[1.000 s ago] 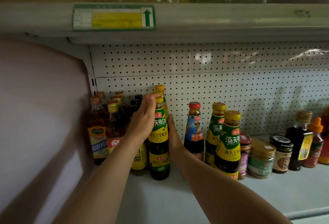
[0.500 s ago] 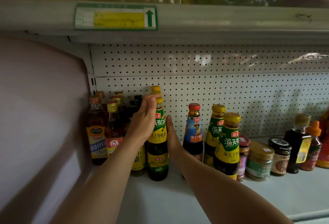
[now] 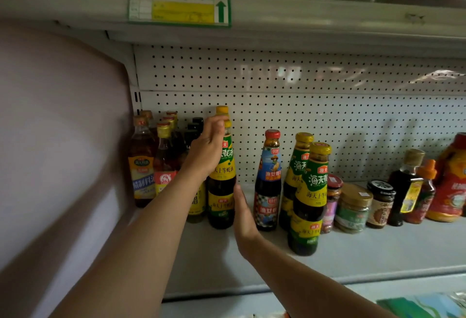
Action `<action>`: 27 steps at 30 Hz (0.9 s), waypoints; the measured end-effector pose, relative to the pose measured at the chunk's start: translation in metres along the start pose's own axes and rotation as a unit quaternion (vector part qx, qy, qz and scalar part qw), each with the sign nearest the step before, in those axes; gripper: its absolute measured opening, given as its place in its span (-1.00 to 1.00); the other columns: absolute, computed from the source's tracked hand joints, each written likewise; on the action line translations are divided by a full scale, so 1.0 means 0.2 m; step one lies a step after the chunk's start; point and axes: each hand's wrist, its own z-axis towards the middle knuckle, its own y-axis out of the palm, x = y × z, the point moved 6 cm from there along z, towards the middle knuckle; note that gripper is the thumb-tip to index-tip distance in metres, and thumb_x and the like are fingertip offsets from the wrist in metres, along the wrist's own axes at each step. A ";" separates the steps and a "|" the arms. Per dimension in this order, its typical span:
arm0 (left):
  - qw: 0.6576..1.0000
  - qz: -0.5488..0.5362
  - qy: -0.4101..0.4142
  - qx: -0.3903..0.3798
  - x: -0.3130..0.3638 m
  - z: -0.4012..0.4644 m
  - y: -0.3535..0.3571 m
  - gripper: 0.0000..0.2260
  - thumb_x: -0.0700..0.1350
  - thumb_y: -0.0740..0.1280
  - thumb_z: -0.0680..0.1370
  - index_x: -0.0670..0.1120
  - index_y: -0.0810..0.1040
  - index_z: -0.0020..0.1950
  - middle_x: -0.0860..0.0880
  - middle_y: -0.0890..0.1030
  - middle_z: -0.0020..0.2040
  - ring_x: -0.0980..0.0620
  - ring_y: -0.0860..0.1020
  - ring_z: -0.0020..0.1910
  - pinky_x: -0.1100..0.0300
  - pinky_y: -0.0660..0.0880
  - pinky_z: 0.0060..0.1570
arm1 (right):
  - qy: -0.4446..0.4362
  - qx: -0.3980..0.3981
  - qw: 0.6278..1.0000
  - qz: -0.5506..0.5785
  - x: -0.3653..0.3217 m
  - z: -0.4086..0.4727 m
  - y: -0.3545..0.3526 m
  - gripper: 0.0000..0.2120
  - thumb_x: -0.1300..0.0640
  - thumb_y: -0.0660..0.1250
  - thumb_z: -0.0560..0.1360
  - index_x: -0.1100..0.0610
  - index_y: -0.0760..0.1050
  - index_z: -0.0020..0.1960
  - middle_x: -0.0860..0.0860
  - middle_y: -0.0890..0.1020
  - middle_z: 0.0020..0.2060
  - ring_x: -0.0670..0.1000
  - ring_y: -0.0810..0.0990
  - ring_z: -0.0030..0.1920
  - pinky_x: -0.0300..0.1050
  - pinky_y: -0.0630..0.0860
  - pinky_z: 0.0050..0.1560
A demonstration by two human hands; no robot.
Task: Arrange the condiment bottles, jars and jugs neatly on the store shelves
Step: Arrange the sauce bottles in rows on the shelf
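Observation:
A dark oyster sauce bottle (image 3: 222,199) with a yellow-green label and yellow cap stands on the white shelf (image 3: 378,247). My left hand (image 3: 205,151) grips its neck and shoulder from the left. My right hand (image 3: 243,219) lies flat, fingers straight, against the bottle's lower right side. A second yellow-capped bottle stands right behind it, mostly hidden. To the right stand a red-capped blue-label bottle (image 3: 268,181) and two more yellow-green oyster sauce bottles (image 3: 310,199), one in front of the other.
Amber cooking-wine and dark vinegar bottles (image 3: 143,161) crowd the far left corner against a pale side panel (image 3: 58,141). Small jars (image 3: 353,206), a soy bottle (image 3: 406,184) and a red jug (image 3: 451,181) line the right. The upper shelf edge (image 3: 302,12) with its price tag hangs overhead.
My right hand has slid down and slightly back along the bottle's right side. The left hand keeps its grip on the neck; the bottle stands about where it was.

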 end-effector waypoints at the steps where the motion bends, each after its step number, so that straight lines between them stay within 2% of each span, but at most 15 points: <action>1: 1.000 0.007 0.000 -0.002 0.00 0.00 0.00 -0.66 0.33 -0.07 0.62 0.34 0.34 0.30 0.09 0.63 0.11 0.02 0.65 0.01 0.00 0.61 0.00 | -0.004 -0.003 1.000 -0.008 0.01 -0.03 -0.01 -0.46 -0.29 0.08 0.61 -0.15 0.27 0.55 -0.35 0.55 0.27 -0.33 0.51 0.25 -0.36 0.45 0.15; 4: 0.999 0.042 -0.007 -0.014 0.01 0.00 -0.02 -0.64 0.34 -0.09 0.62 0.36 0.30 0.34 -0.01 0.66 0.07 -0.08 0.67 -0.07 -0.09 0.64 -0.05 | 0.020 0.010 1.000 0.004 0.04 -0.12 -0.07 -0.46 -0.23 0.12 0.63 -0.05 0.29 0.55 -0.51 0.57 0.03 -0.51 0.51 0.06 -0.57 0.44 -0.09; 6: 0.998 0.064 -0.007 -0.023 0.02 -0.02 -0.02 -0.62 0.34 -0.11 0.62 0.39 0.22 0.41 -0.06 0.63 0.21 -0.12 0.66 -0.08 -0.04 0.63 -0.03 | 0.028 0.024 0.999 -0.022 0.04 -0.17 -0.11 -0.46 -0.22 0.14 0.62 -0.02 0.32 0.53 -0.50 0.57 -0.01 -0.50 0.53 -0.01 -0.54 0.44 -0.13; 8: 0.995 0.094 -0.004 -0.023 0.03 -0.05 -0.01 -0.60 0.33 -0.12 0.63 0.45 0.06 0.48 -0.06 0.48 0.43 -0.14 0.63 0.05 -0.01 0.55 0.15 | 0.035 0.026 0.997 -0.063 0.02 -0.22 -0.12 -0.43 -0.26 0.17 0.59 -0.02 0.34 0.52 -0.36 0.54 0.15 -0.40 0.51 0.06 -0.46 0.39 -0.04; 10: 0.993 0.116 -0.007 -0.013 0.05 -0.09 -0.01 -0.58 0.33 -0.14 0.63 0.46 -0.07 0.50 -0.02 0.36 0.52 -0.19 0.52 0.30 -0.14 0.44 0.31 | 0.041 0.049 0.994 -0.083 -0.01 -0.26 -0.15 -0.44 -0.25 0.20 0.60 0.01 0.37 0.50 -0.16 0.51 0.31 -0.21 0.50 0.24 -0.29 0.41 0.17; 11: 0.993 0.120 -0.007 -0.003 0.05 -0.11 -0.01 -0.56 0.33 -0.14 0.63 0.44 -0.10 0.51 -0.01 0.34 0.53 -0.20 0.47 0.36 -0.18 0.42 0.33 | 0.039 0.062 0.993 -0.095 -0.02 -0.28 -0.17 -0.47 -0.23 0.21 0.61 0.01 0.40 0.48 -0.09 0.51 0.36 -0.11 0.49 0.32 -0.17 0.40 0.29; 13: 0.993 0.118 -0.004 0.023 0.07 -0.16 0.00 -0.54 0.30 -0.12 0.64 0.38 -0.11 0.55 -0.03 0.37 0.52 -0.20 0.47 0.36 -0.18 0.43 0.30 | 0.035 0.077 0.990 -0.112 -0.05 -0.32 -0.20 -0.57 -0.21 0.24 0.61 -0.05 0.46 0.41 -0.03 0.52 0.37 -0.02 0.47 0.36 0.00 0.37 0.42; 15: 0.993 0.107 -0.005 0.044 0.09 -0.21 0.01 -0.51 0.29 -0.10 0.65 0.31 -0.09 0.58 -0.03 0.34 0.54 -0.19 0.45 0.37 -0.16 0.40 0.34 | 0.034 0.090 0.987 -0.129 -0.07 -0.37 -0.22 -0.60 -0.17 0.29 0.60 -0.06 0.47 0.39 -0.01 0.54 0.36 0.01 0.49 0.36 0.07 0.38 0.44; 18: 0.994 0.089 -0.025 0.065 0.10 -0.31 0.02 -0.46 0.27 -0.05 0.66 0.16 0.00 0.62 0.00 0.19 0.60 -0.13 0.22 0.54 -0.09 0.17 0.49 | 0.035 0.105 0.983 -0.148 -0.12 -0.45 -0.27 -0.53 -0.12 0.32 0.59 0.02 0.45 0.44 0.00 0.56 0.34 0.05 0.52 0.35 0.12 0.40 0.43; 20: 0.993 0.077 -0.040 0.076 0.11 -0.38 0.02 -0.44 0.26 -0.01 0.66 0.09 0.05 0.62 -0.01 0.16 0.61 -0.08 0.13 0.57 -0.06 0.10 0.52 | 0.039 0.107 0.982 -0.149 -0.15 -0.52 -0.30 -0.51 -0.09 0.33 0.59 0.04 0.42 0.47 0.02 0.56 0.35 0.07 0.53 0.33 0.13 0.41 0.42; 24: 0.991 0.039 -0.106 0.077 0.08 -0.56 0.06 -0.47 0.26 0.07 0.64 0.13 0.17 0.58 -0.03 0.27 0.57 -0.08 0.28 0.51 -0.06 0.28 0.45 | 0.032 0.106 0.978 -0.178 -0.22 -0.65 -0.39 -0.57 -0.07 0.34 0.59 0.04 0.48 0.42 0.01 0.60 0.28 0.05 0.56 0.27 0.12 0.46 0.37; 26: 0.987 0.028 -0.142 0.072 0.06 -0.67 0.11 -0.53 0.25 0.14 0.63 0.19 0.26 0.53 -0.03 0.38 0.50 -0.08 0.40 0.42 0.04 0.40 0.26 | 0.025 0.097 0.977 -0.189 -0.25 -0.72 -0.44 -0.58 -0.05 0.37 0.58 0.04 0.49 0.40 -0.01 0.63 0.23 -0.01 0.59 0.17 0.01 0.53 0.26; 27: 0.985 0.018 -0.159 0.066 0.05 -0.73 0.15 -0.55 0.22 0.21 0.62 0.19 0.31 0.50 -0.04 0.42 0.46 -0.08 0.43 0.38 0.08 0.41 0.17 | 0.021 0.094 0.974 -0.203 -0.27 -0.75 -0.47 -0.57 -0.04 0.39 0.57 0.04 0.49 0.40 -0.04 0.65 0.18 -0.06 0.60 0.07 -0.11 0.56 0.14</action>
